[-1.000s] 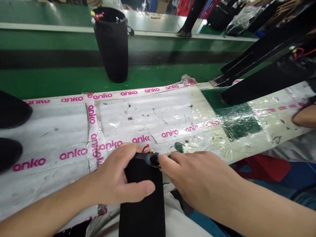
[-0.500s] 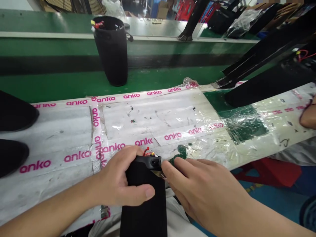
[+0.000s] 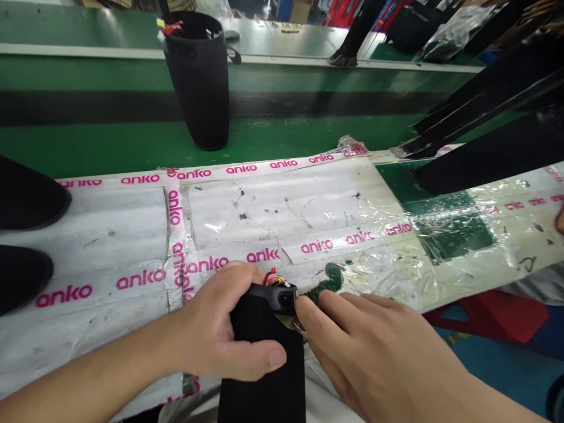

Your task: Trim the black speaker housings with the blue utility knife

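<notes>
The left hand (image 3: 220, 335) wraps around a tall black fabric tube (image 3: 264, 364), with the thumb lying across its front and the other fingers curled behind its far side, so this hand holds the tube tight. The tube stands up from near the person's lap, at the near edge of the table. At the top of the tube sits a black plastic end piece (image 3: 277, 295), just past the left thumb. Small red and yellow wires (image 3: 271, 276) stick out above that piece, right beside the left fingers. The right hand (image 3: 374, 346) comes in from the other side, and its fingertips (image 3: 304, 308) are close together and press against the side of the end piece. I cannot tell if they pinch something small there. Beyond both hands lies a white table cover (image 3: 286, 205) with pink "anko" tape (image 3: 317, 245). Far past the fingers, another black tube (image 3: 200, 76) stands upright on the green belt (image 3: 110, 141). Off to the left of the left hand lie two dark shapes (image 3: 22, 235).
</notes>
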The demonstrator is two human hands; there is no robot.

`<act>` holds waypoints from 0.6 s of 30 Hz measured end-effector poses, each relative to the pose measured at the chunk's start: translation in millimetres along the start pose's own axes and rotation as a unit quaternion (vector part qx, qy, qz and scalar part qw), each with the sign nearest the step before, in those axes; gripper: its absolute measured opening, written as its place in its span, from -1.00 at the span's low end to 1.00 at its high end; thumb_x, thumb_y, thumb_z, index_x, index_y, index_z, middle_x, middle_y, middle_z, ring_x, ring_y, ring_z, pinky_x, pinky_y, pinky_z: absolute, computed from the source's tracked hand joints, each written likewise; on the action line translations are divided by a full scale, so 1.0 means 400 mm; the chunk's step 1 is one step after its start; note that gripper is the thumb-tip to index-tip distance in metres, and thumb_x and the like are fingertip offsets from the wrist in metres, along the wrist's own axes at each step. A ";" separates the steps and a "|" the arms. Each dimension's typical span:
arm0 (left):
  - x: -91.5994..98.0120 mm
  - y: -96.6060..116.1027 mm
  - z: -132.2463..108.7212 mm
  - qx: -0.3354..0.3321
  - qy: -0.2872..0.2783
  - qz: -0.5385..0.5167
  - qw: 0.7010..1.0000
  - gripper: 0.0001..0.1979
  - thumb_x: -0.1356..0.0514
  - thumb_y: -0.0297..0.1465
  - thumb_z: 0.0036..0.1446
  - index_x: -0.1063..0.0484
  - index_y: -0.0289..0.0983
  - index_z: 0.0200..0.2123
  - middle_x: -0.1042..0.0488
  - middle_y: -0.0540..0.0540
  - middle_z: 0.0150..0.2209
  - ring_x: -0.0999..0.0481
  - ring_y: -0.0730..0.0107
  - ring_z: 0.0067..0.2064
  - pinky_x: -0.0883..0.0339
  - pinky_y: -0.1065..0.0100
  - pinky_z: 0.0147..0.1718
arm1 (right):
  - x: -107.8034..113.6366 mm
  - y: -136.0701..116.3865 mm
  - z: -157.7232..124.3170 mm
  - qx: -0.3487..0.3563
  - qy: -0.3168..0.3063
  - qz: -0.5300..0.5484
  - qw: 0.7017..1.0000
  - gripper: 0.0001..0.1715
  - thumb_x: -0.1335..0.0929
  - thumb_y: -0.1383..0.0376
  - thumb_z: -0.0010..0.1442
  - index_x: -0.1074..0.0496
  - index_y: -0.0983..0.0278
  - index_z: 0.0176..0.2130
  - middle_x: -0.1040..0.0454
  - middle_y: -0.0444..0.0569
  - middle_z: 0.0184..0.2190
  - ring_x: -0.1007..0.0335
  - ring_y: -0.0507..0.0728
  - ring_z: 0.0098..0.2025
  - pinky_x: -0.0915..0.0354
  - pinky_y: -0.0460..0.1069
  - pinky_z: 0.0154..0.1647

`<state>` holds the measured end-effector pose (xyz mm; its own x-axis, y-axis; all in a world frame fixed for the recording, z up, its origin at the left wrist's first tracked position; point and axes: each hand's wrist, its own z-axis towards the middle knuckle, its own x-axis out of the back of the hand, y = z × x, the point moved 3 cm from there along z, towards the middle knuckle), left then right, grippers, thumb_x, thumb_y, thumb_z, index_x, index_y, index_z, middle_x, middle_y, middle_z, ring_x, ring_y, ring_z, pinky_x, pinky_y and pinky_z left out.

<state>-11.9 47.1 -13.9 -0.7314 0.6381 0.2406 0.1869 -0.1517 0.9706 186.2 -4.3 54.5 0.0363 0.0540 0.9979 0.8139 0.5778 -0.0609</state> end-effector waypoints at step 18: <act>-0.001 0.008 0.008 0.015 -0.020 0.023 0.999 -0.52 -0.38 0.02 0.07 -0.31 -0.18 -0.20 -0.42 -0.04 -0.25 -0.42 0.19 -0.24 -0.39 0.15 -0.21 | 0.024 -0.008 0.033 -0.014 -0.092 -0.014 0.996 -0.55 -0.37 0.47 -0.18 -0.29 0.13 -0.25 -0.35 -0.23 -0.61 -0.26 0.14 -0.73 0.31 0.04 -0.57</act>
<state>-8.8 48.7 -10.8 -0.6955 0.6603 0.2833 0.2400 -0.1581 0.9578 176.3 5.2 64.0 -0.0905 0.1883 0.9779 0.8295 0.5577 -0.0306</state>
